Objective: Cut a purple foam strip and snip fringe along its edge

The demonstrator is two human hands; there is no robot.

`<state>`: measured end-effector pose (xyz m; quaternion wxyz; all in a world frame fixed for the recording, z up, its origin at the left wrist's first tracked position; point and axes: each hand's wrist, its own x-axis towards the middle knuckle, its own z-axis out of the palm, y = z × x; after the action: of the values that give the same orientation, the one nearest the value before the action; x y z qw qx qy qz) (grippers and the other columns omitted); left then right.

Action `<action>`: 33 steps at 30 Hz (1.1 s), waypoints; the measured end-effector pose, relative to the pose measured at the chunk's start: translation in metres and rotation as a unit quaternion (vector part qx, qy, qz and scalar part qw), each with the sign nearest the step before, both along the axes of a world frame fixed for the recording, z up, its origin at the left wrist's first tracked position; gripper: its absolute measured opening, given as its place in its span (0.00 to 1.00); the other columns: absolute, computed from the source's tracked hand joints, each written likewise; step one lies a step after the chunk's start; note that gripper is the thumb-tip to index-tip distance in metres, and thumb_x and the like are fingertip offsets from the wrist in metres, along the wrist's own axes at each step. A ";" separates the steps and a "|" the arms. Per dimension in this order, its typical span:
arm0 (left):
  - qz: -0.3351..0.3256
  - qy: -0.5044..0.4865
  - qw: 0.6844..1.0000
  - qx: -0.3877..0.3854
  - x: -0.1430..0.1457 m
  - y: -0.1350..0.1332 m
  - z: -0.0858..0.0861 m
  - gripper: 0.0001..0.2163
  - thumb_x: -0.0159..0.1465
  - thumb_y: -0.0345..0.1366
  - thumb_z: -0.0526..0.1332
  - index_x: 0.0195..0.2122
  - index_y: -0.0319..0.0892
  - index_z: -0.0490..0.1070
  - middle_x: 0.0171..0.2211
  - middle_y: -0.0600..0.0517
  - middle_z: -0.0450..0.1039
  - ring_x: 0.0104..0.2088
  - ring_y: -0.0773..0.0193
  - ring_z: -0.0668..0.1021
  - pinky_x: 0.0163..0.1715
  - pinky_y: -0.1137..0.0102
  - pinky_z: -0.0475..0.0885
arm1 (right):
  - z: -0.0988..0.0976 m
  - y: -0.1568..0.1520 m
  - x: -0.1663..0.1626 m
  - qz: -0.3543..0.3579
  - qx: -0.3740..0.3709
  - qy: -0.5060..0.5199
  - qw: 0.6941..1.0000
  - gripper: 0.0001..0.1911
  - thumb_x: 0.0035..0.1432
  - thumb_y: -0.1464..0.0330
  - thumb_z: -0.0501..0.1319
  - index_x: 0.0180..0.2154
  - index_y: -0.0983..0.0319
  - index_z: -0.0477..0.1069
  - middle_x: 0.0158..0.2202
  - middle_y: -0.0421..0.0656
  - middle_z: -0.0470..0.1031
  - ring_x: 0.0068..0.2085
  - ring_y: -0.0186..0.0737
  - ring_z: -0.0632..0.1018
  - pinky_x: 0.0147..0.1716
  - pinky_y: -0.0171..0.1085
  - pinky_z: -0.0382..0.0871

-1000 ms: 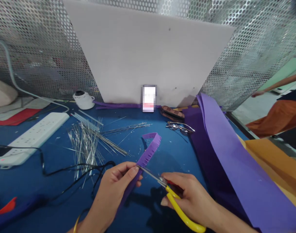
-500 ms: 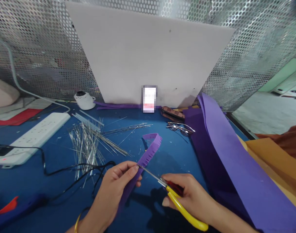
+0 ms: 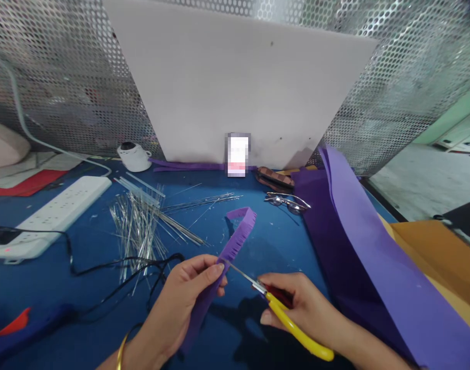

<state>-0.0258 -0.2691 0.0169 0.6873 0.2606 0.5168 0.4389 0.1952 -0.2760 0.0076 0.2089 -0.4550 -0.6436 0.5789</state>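
My left hand [image 3: 183,303] pinches a narrow purple foam strip [image 3: 235,241] whose far edge is cut into a fringe and curls over at its tip. My right hand [image 3: 306,308] grips yellow-handled scissors [image 3: 281,318]; their thin blades reach left and meet the strip right beside my left thumb. Both hands hover low over the blue tabletop [image 3: 88,246], near its front edge.
Large purple foam sheets [image 3: 358,246] and an orange sheet [image 3: 438,252] lie to the right. Several thin metal wires [image 3: 142,226], a white power strip [image 3: 50,216] with a black cable, eyeglasses [image 3: 286,201] and a white board [image 3: 238,87] against perforated metal sit behind.
The scissors and strip shifted slightly, with the blades still at the strip's edge. A person in orange at the far right has left the view.
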 end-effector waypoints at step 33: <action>0.009 0.151 0.987 0.062 0.004 0.001 0.008 0.11 0.49 0.42 0.71 0.29 0.41 0.80 0.22 0.54 0.79 0.24 0.66 0.75 0.27 0.74 0.70 | 0.002 -0.005 0.001 -0.004 0.143 -0.138 0.980 0.15 0.51 0.59 0.71 0.40 0.58 0.74 0.28 0.35 0.67 0.28 0.35 0.66 0.27 0.32 0.57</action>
<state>-0.0213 -0.2683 0.0248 0.5802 0.3616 0.5883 0.4318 0.1963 -0.2810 0.0097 0.1828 -0.4984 -0.7409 0.4114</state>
